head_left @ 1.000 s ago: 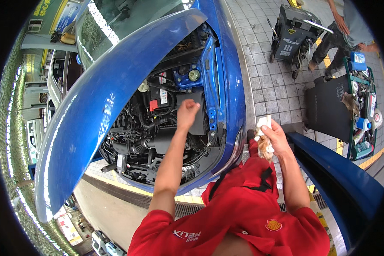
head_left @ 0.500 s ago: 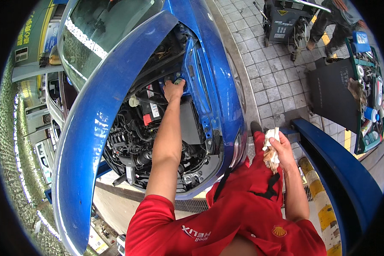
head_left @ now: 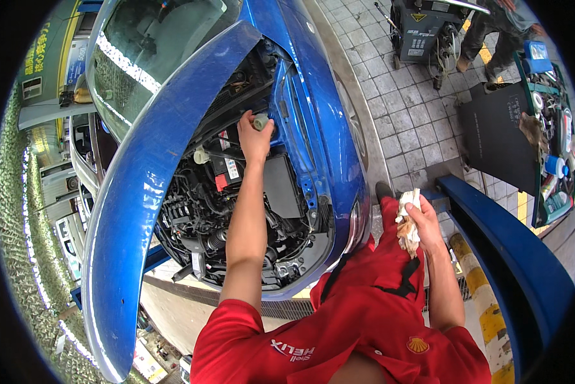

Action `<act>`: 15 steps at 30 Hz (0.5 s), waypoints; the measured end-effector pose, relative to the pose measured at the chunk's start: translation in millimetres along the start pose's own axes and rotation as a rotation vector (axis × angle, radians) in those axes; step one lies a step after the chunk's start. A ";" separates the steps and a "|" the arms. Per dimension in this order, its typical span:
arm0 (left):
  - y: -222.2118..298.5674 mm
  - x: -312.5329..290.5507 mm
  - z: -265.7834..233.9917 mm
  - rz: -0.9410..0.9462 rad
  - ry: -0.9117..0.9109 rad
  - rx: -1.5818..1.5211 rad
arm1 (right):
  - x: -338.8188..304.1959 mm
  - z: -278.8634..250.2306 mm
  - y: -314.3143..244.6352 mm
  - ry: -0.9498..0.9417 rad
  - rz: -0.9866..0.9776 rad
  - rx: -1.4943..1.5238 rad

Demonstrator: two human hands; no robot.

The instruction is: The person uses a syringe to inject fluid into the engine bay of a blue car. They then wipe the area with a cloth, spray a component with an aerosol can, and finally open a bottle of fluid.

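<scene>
Left hand (head_left: 254, 136) gripping a grey cap (head_left: 260, 121) over the engine bay (head_left: 236, 211), right hand (head_left: 422, 221) clutching a stained rag (head_left: 406, 224)

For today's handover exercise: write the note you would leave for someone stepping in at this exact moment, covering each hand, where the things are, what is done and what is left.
Left hand: reaching deep into the engine bay of the blue car, fingers closed on a small pale round cap.
Right hand: at the waist, gripping a stained rag.
Done: bonnet is up and the cap is in hand.
Left: whether the cap is going on or coming off cannot be told; check it, and the bonnet is not yet shut.
</scene>
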State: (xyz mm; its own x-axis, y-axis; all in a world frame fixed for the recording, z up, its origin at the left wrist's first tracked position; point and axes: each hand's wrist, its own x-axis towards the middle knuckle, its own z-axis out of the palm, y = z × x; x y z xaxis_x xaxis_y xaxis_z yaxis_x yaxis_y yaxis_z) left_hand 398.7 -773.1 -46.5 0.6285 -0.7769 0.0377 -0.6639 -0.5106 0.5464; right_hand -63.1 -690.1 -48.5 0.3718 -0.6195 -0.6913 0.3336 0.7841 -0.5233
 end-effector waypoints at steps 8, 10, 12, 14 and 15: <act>145.2 -108.9 -58.3 0.531 -0.083 -0.111 | 16.7 7.1 -0.7 -0.030 -0.115 0.008; 164.3 -123.4 -63.1 0.653 -0.084 -0.112 | 14.4 12.1 -4.3 -0.051 -0.136 0.024; 180.2 -139.2 -68.5 0.689 -0.164 -0.175 | 6.2 13.8 -2.9 -0.065 -0.152 0.033; 187.4 -158.7 -58.1 0.320 -0.445 -0.800 | -2.8 16.0 -0.3 -0.071 -0.179 0.047; 188.7 -161.2 -51.9 0.157 -0.605 -1.087 | -8.5 16.2 1.6 -0.068 -0.201 0.057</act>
State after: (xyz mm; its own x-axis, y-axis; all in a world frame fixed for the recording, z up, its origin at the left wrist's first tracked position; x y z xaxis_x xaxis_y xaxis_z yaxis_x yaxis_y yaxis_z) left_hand 193.2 -725.1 94.0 0.0951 -0.9932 -0.0677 0.1435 -0.0536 0.9882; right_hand -51.6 -684.1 -35.4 0.3496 -0.7656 -0.5401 0.4546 0.6426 -0.6167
